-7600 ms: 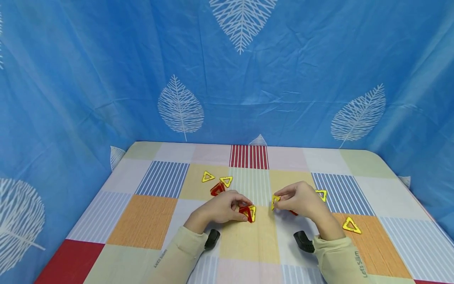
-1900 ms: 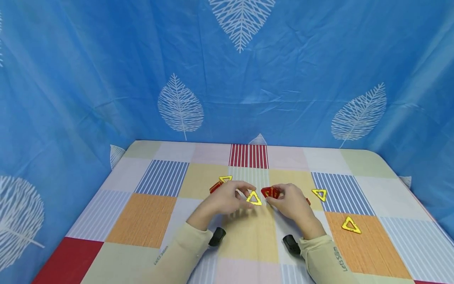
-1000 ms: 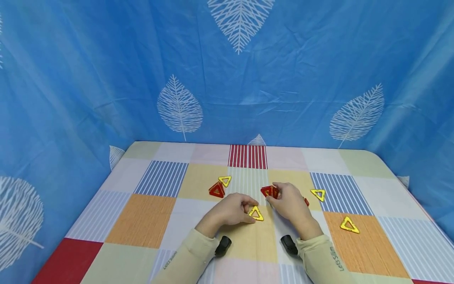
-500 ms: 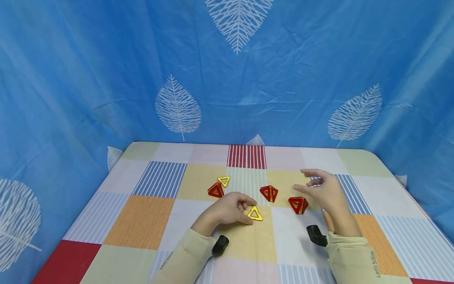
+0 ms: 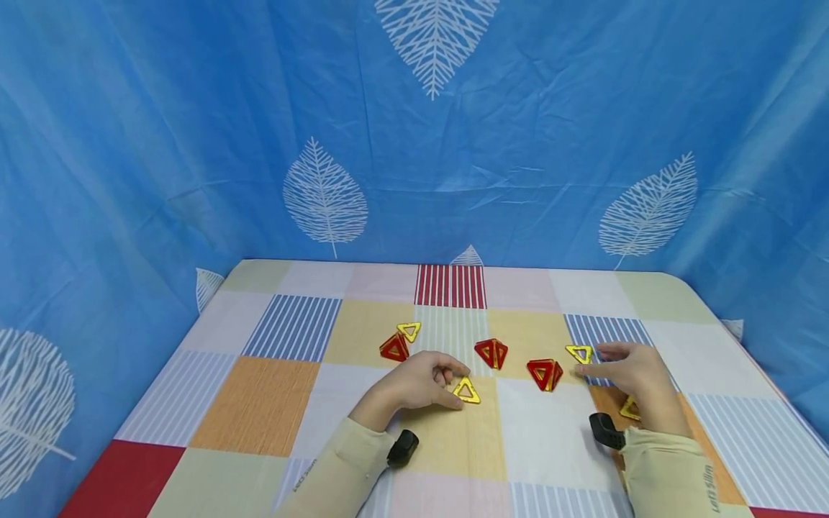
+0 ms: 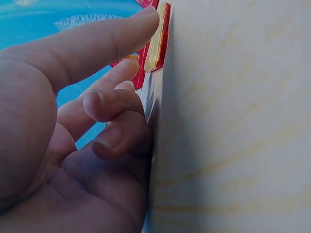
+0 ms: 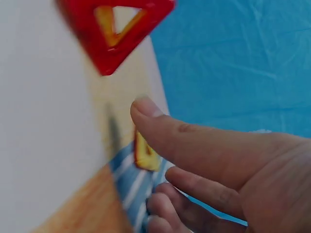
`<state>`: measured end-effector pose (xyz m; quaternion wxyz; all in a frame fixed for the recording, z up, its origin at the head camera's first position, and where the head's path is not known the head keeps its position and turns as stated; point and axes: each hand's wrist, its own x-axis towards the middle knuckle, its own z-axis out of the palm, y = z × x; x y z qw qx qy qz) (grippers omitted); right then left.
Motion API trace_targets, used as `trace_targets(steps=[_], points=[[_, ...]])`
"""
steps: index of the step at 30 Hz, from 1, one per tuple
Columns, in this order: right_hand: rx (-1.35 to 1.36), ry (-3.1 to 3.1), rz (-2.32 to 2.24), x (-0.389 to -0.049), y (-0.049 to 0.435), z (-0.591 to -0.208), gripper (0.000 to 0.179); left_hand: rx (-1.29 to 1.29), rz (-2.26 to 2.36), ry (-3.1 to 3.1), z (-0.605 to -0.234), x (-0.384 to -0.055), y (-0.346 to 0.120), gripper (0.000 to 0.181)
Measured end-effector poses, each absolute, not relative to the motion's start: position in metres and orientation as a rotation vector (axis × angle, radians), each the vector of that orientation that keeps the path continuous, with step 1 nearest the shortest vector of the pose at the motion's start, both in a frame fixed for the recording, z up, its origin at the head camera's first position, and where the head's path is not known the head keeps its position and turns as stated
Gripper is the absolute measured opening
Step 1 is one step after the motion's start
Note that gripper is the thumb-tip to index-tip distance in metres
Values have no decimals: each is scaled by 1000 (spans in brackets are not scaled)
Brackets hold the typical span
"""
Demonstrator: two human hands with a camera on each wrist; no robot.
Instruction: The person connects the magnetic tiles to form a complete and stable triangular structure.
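Observation:
My left hand [image 5: 414, 381] holds a yellow triangle tile [image 5: 466, 390] flat on the cloth, with thumb and index finger at its left side. In the left wrist view the thumb overlaps a yellow tile [image 6: 155, 46], and other fingers are curled back. At the right, my right hand [image 5: 637, 370] holds nothing; its thumb and fingers are apart, beside another yellow triangle tile [image 5: 579, 354]. In the right wrist view the thumb partly covers that tile [image 7: 146, 158], and a red pyramid of triangle tiles [image 7: 90, 29] shows above, blurred.
Red pyramids stand at left [image 5: 393, 347], centre [image 5: 491, 353] and right of centre [image 5: 545, 375]. One yellow triangle [image 5: 409, 331] lies behind the left pyramid. Another yellow triangle [image 5: 630, 409] is partly hidden by my right wrist. A blue curtain [image 5: 518, 144] hangs behind the patchwork-covered table [image 5: 246, 403].
My left hand has lowered its yellow triangle to the cloth and stays there. My right hand has let go of the centre pyramid and moved right to a yellow triangle.

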<state>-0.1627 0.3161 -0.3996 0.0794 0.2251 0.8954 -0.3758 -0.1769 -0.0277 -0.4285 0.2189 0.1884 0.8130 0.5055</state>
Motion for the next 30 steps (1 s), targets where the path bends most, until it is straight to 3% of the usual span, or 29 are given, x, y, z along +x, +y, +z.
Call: trace_targets(steps=[5, 21, 30], points=[[632, 2713, -1113, -165, 317, -408, 89, 515, 1413, 2245, -430, -176, -29, 35], [601, 2797, -1013, -170, 303, -415, 47, 518, 1445, 2223, -434, -178, -29, 33], [606, 2815, -1018, -172, 305, -418, 47, 519, 1451, 2215, -432, -177, -29, 33]])
